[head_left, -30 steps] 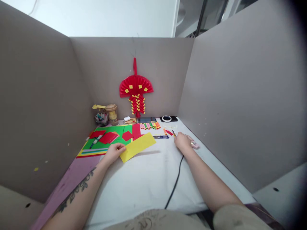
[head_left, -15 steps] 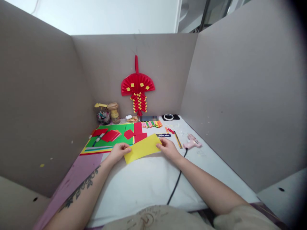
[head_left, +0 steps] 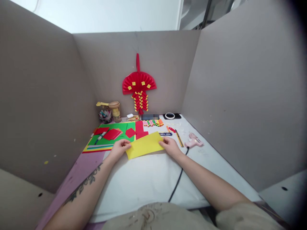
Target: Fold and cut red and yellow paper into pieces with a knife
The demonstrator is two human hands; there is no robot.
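Note:
A yellow paper sheet (head_left: 145, 145) is held just above the white table (head_left: 148, 182) between both hands. My left hand (head_left: 120, 148) pinches its left end, fingers closed on the edge. My right hand (head_left: 169, 146) grips the right end the same way. Just behind the sheet lie red paper pieces (head_left: 140, 130) and a green sheet (head_left: 112, 134) on a stack of coloured paper.
A pink glue gun (head_left: 194, 141) lies to the right, its black cord (head_left: 178, 177) running toward me. A pencil (head_left: 178, 138), small scissors (head_left: 166, 134), rolled paper tubes (head_left: 153, 122), jars (head_left: 112, 112) and a tape roll (head_left: 169, 115) sit behind. A red paper fan ornament (head_left: 139, 88) hangs on the cardboard back wall.
My right hand left the glue gun, moved left and took hold of the yellow sheet's right end. The sheet now sits level between both hands.

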